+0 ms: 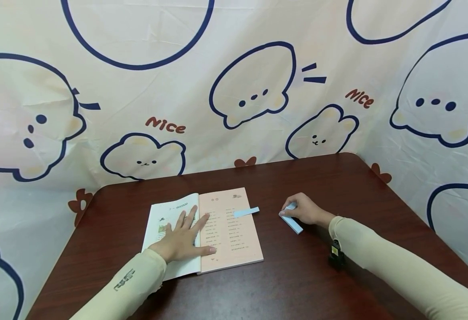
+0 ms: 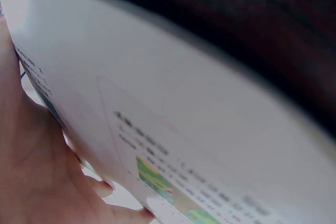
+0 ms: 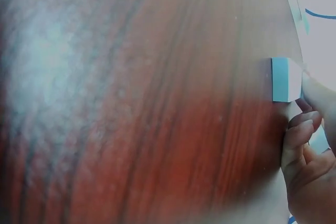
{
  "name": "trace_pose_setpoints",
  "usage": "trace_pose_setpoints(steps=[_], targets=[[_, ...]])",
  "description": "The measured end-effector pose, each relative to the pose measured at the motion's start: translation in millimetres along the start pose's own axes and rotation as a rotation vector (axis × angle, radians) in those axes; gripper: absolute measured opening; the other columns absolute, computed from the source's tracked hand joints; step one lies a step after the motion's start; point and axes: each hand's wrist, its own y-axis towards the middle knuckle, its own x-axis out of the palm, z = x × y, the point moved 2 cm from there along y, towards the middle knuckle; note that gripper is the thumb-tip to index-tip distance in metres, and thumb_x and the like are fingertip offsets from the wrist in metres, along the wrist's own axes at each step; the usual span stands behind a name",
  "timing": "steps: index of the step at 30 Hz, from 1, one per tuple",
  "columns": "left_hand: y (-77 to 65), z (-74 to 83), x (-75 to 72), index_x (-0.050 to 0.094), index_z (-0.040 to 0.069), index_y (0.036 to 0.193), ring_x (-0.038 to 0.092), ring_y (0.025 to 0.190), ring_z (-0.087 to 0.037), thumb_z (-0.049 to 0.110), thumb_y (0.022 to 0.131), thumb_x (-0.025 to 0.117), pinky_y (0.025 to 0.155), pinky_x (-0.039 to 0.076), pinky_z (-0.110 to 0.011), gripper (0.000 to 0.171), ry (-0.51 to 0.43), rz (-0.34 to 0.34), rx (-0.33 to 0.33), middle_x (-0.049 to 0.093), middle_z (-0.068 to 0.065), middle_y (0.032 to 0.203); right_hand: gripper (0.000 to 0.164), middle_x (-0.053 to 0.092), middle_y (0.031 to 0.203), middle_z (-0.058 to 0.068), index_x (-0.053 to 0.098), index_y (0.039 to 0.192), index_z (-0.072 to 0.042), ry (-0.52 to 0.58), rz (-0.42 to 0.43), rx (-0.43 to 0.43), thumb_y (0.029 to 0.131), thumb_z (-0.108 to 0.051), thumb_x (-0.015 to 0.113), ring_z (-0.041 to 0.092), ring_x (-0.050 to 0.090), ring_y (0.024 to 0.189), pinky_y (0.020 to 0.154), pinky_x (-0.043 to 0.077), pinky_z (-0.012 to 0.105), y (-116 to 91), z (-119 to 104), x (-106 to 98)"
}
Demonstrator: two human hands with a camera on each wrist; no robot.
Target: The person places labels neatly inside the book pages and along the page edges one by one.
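Note:
An open book (image 1: 234, 262) lies on the table, its left page white and its right page pink with printed lines. My left hand (image 1: 183, 240) rests on it with spread fingers, the palm over the left page and the fingertips reaching across the fold. A light blue paper strip (image 1: 246, 212) lies across the right page's outer edge, one end sticking out past it. To the right of the book, my right hand (image 1: 303, 210) pinches a narrow pad of light blue sticky notes (image 1: 293, 224) between thumb and fingers. In the right wrist view, one end of the pad (image 3: 281, 80) shows beyond the thumb.
The dark reddish-brown table (image 1: 322, 275) has rounded far corners. A pale curtain (image 1: 250, 26) with cartoon drawings hangs behind it and along both sides. A small dark device (image 1: 336, 254) is strapped at the right wrist.

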Motion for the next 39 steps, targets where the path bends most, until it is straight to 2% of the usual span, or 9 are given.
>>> trace_pose_setpoints(steps=[5, 12, 17, 24, 27, 33, 36, 39], targets=[[0.4, 0.0, 0.2, 0.017, 0.028, 0.164, 0.001, 0.156, -0.050, 0.083, 0.081, 0.057, 0.108, 0.011, -0.085, 0.107, -0.006, -0.006, 0.001, -0.005, -0.015, 0.172, 0.012, 0.071, 0.086, 0.008, 0.074, 0.084, -0.005, 0.003, 0.017, 0.011, 0.091, -0.014, 0.075, 0.012, 0.054, 0.074, 0.069, 0.048, 0.025, -0.5, 0.4, -0.3], [1.2, -0.3, 0.3, 0.016, 0.029, 0.164, 0.001, 0.156, -0.051, 0.084, 0.081, 0.056, 0.108, 0.010, -0.085, 0.107, -0.008, -0.011, 0.000, -0.006, -0.015, 0.172, 0.022, 0.059, 0.073, 0.004, 0.070, 0.077, -0.003, 0.026, 0.039, 0.058, 0.094, -0.018, 0.073, 0.013, 0.049, 0.064, 0.059, 0.043, 0.026, -0.5, 0.4, -1.2], [0.5, -0.2, -0.3, 0.016, 0.028, 0.164, 0.002, 0.156, -0.051, 0.083, 0.081, 0.057, 0.107, 0.011, -0.086, 0.107, -0.012, -0.008, 0.005, -0.005, -0.015, 0.172, 0.020, 0.060, 0.072, 0.004, 0.072, 0.079, -0.003, 0.021, 0.033, 0.051, 0.094, -0.016, 0.072, 0.012, 0.049, 0.061, 0.057, 0.043, 0.025, 0.2, 0.3, -1.7], [0.1, 0.4, -0.5, 0.017, 0.028, 0.164, 0.002, 0.155, -0.052, 0.082, 0.081, 0.057, 0.108, 0.011, -0.086, 0.107, -0.013, -0.011, 0.004, -0.005, -0.016, 0.172, 0.018, 0.073, 0.092, 0.004, 0.077, 0.090, -0.009, -0.046, 0.017, 0.057, 0.099, -0.020, 0.067, 0.013, 0.057, 0.082, 0.078, 0.049, 0.030, 2.3, -1.5, -1.4], [-0.1, 0.5, -0.5, 0.017, 0.028, 0.164, 0.002, 0.155, -0.052, 0.082, 0.081, 0.057, 0.108, 0.011, -0.086, 0.106, -0.019, -0.013, 0.004, -0.005, -0.016, 0.172, 0.019, 0.074, 0.095, 0.004, 0.077, 0.093, -0.010, -0.068, -0.007, 0.076, 0.098, -0.026, 0.068, 0.014, 0.059, 0.085, 0.080, 0.050, 0.032, 2.1, -3.6, -0.1], [0.2, 0.2, 0.1, 0.017, 0.028, 0.164, 0.002, 0.155, -0.052, 0.082, 0.081, 0.057, 0.108, 0.011, -0.086, 0.106, -0.022, -0.013, 0.009, -0.005, -0.016, 0.172, 0.025, 0.067, 0.087, 0.001, 0.075, 0.087, -0.012, -0.070, -0.009, 0.125, 0.088, -0.037, 0.079, 0.015, 0.054, 0.080, 0.073, 0.046, 0.030, 0.4, -6.6, 1.6], [1.0, -0.4, 1.2, 0.015, 0.030, 0.164, 0.001, 0.156, -0.051, 0.084, 0.081, 0.055, 0.109, 0.010, -0.085, 0.107, -0.012, -0.019, 0.003, -0.007, -0.014, 0.172, 0.026, 0.065, 0.083, 0.001, 0.074, 0.087, -0.010, -0.055, -0.015, 0.114, 0.085, -0.035, 0.082, 0.014, 0.053, 0.076, 0.068, 0.046, 0.028, 0.0, -6.9, 1.6], [1.6, -0.5, 1.4, 0.015, 0.030, 0.164, 0.000, 0.156, -0.051, 0.084, 0.081, 0.055, 0.109, 0.010, -0.085, 0.106, -0.009, -0.017, 0.004, -0.007, -0.014, 0.172, 0.022, 0.065, 0.079, 0.002, 0.074, 0.087, -0.007, -0.028, -0.024, 0.095, 0.087, -0.028, 0.080, 0.012, 0.052, 0.070, 0.065, 0.045, 0.026, -0.4, -7.2, 1.2]])
